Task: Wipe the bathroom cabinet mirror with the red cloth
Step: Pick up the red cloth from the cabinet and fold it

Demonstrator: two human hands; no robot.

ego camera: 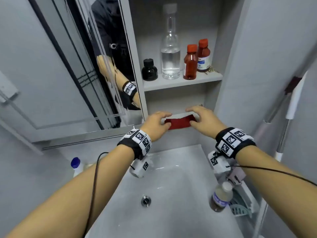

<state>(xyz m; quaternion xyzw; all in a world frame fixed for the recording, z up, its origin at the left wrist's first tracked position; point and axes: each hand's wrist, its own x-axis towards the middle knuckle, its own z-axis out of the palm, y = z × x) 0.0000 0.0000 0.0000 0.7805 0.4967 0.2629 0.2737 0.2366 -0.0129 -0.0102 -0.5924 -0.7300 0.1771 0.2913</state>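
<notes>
Step in hand: picking the red cloth [179, 123] up. It's folded, lying along the front lip of the lower shelf [178, 115] in the open cabinet niche

Hands are apart, one at each end of the cloth. Left hand [155, 125] has its thumb on the left end with fingers curled over the top, which reads as a pinch. Right hand [205, 120] has its thumb on the front of the right end and fingers reaching over the back edge; can't tell if it has actually closed on the cloth

Relative to the cloth:
- cabinet mirror [72, 79] is up and to the left, its lower edge roughly level with the cloth
- clear glass bottle [170, 48], black ink bottle [149, 69] and two red-capped bottles [190, 63] stand on the shelf directly above
- basin [171, 177] is directly below

To do it well:
- lift the cloth toward you, out over the basin, not upward, since the shelf above is loaded with bottles
- bunch it into one hand so a flat pad faces out; a loose tail would drag
- carry it left to the mirror and start at the top corner
- overlapping passes downward, keeping even pressure on the glass

Wiping not yet begun
</notes>
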